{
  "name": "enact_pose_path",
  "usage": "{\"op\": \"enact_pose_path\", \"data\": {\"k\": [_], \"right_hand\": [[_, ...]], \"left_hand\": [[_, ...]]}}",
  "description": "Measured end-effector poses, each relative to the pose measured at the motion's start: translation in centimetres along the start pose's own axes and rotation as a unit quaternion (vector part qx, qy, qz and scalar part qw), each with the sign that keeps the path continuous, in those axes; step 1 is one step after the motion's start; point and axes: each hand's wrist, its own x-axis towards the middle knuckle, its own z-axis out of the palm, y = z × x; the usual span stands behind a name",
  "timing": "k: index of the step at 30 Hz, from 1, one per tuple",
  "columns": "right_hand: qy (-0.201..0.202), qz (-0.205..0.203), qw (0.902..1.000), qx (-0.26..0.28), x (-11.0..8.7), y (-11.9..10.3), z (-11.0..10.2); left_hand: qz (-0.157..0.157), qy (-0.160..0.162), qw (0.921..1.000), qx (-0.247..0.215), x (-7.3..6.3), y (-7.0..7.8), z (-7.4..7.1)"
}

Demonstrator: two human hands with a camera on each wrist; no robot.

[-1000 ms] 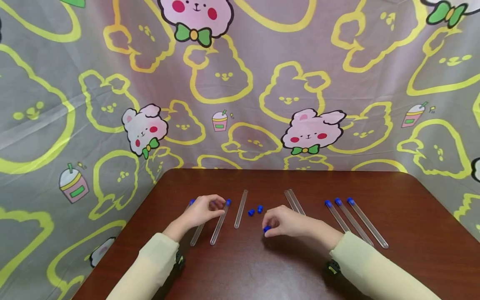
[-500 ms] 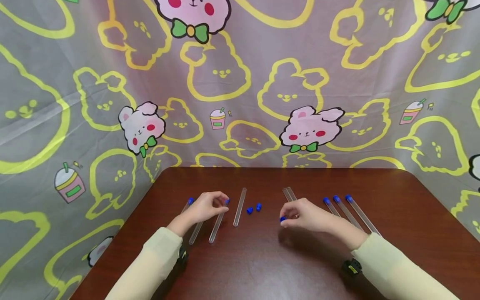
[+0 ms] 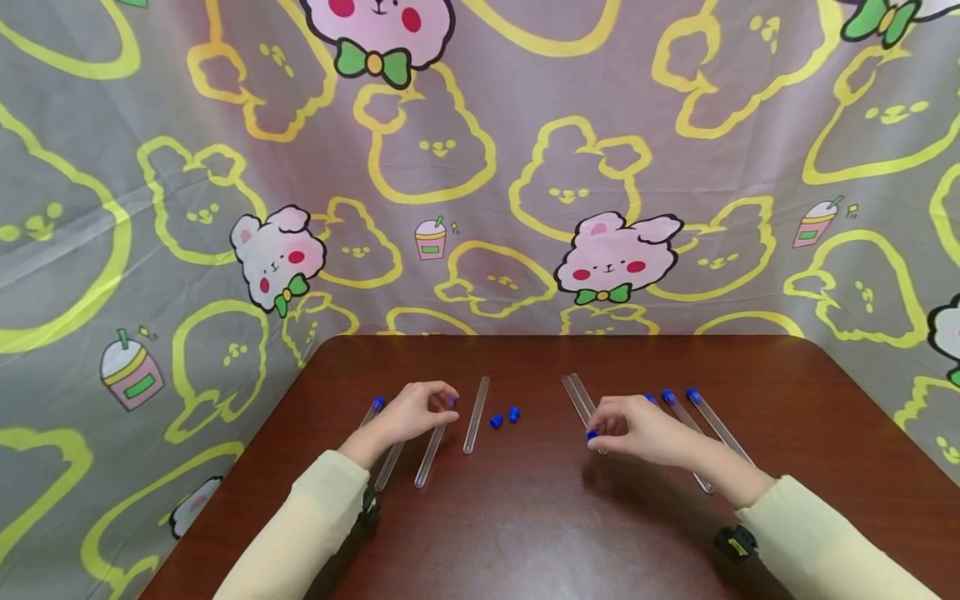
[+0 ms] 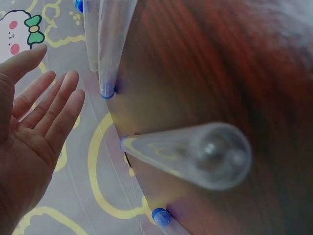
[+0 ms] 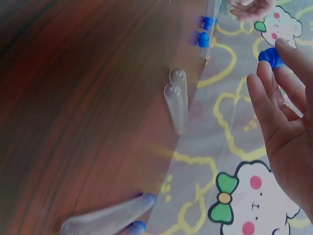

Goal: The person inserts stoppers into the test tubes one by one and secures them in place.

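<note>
My right hand (image 3: pixel 643 429) pinches a small blue cap (image 5: pixel 270 58) between thumb and fingertips, raised over the table. Close by it, two clear test tubes (image 3: pixel 576 396) without caps lie side by side, their near ends partly hidden by that hand. My left hand (image 3: pixel 411 414) hovers with loosely bent fingers and holds nothing. Under and beside it lie capped test tubes (image 3: pixel 431 460), one blue cap (image 3: pixel 378 402) showing past the wrist. An uncapped test tube (image 3: pixel 476 417) lies right of the left hand, with two loose blue caps (image 3: pixel 505 417) next to it.
Three blue-capped test tubes (image 3: pixel 716 421) lie at the right, partly covered by the right hand and forearm. The dark brown wooden table (image 3: pixel 510 533) ends at the back against a patterned cloth (image 3: pixel 480 167).
My right hand has moved right and slightly back with the blue cap, from near the loose caps to the uncapped pair of tubes. The left hand stays nearly in place.
</note>
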Motion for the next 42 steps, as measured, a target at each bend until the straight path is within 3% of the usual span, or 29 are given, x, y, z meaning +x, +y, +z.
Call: {"op": "enact_pose_path", "data": {"k": [8,14,20,30,42], "right_hand": [[0.013,0.042,0.9990,0.001,-1.5,0.2,-1.4],[0.021,0.061,0.9979,0.005,-2.5,0.5,-2.4],[0.033,0.084,0.9959,0.010,-3.6,1.0,-3.4],[0.040,0.082,0.9958,0.007,-4.7,1.5,-4.0],[0.043,0.100,0.9940,-0.008,-5.5,1.7,-4.4]], "left_hand": [[0.001,-0.014,0.9999,0.008,1.3,0.1,0.4],[0.005,-0.007,0.9998,0.016,2.3,-0.2,0.9],[-0.010,-0.012,0.9999,0.004,3.3,0.3,1.5],[-0.018,-0.030,0.9994,0.008,4.3,0.0,2.9],[-0.057,-0.049,0.9972,0.002,4.7,0.5,3.5]]}}
